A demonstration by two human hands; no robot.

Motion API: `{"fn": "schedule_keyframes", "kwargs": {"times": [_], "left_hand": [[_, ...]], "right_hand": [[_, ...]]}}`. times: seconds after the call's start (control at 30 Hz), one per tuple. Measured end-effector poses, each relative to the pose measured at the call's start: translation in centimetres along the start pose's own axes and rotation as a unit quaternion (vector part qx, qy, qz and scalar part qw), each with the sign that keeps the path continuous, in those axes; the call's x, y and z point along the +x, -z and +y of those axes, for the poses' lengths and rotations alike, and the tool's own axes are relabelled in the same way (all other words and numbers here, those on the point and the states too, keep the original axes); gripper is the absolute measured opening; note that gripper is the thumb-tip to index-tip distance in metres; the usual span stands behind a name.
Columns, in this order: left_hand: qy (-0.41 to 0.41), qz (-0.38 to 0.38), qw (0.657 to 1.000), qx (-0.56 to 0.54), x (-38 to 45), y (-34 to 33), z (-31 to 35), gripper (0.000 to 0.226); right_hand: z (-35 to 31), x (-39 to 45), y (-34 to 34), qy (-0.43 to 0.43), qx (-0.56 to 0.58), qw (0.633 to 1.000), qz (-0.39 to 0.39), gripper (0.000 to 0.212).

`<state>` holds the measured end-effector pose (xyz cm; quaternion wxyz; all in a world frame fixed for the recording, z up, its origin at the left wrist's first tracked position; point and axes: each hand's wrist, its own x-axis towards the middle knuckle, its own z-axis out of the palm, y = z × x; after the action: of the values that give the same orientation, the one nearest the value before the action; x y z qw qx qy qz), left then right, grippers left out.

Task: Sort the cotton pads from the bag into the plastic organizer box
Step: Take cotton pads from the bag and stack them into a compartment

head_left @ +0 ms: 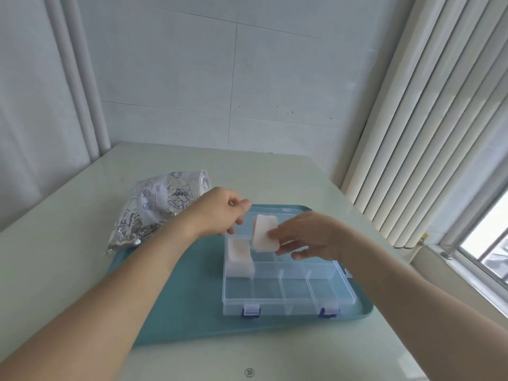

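The right hand [308, 237] pinched a thick white stack of pads [264, 233] over the clear box [288, 295]; the left hand [220, 213] curled loosely, holding nothing

Both bare forearms extended forward, left hand [220, 213] with fingers curled loosely inward holding nothing visible, right hand [305, 237] just beside it, thumb and fingers pinching a stack of cotton pads [264, 237]
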<state>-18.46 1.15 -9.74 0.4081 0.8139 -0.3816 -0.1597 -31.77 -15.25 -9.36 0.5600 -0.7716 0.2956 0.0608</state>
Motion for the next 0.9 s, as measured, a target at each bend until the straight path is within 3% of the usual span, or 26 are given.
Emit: {"fn": "schedule_keyframes", "kwargs": {"times": [0.13, 0.33, 0.6, 0.9], "left_hand": [[-0.099, 0.061, 0.988, 0.103, -2.0, -0.2, -2.0, 0.009], [-0.099, 0.03, 0.985, 0.136, -3.1, -2.2, -3.5, 0.028], [-0.111, 0.034, 0.982, 0.149, -3.2, -3.0, -4.1, 0.032], [-0.111, 0.023, 0.983, 0.147, -3.7, -2.9, -4.1, 0.037]], "right_hand": [[0.4, -0.2, -0.4, -0.046, -0.067, 0.997, 0.019, 0.023], [0.1, 0.1, -1.2, -0.092, -0.138, 0.986, 0.006, 0.016], [-1.1, 0.8, -1.4, -0.122, -0.219, 0.968, -0.012, 0.024], [0.1, 1.0, -2.6, -0.004, -0.308, 0.943, 0.128, 0.037]]}}
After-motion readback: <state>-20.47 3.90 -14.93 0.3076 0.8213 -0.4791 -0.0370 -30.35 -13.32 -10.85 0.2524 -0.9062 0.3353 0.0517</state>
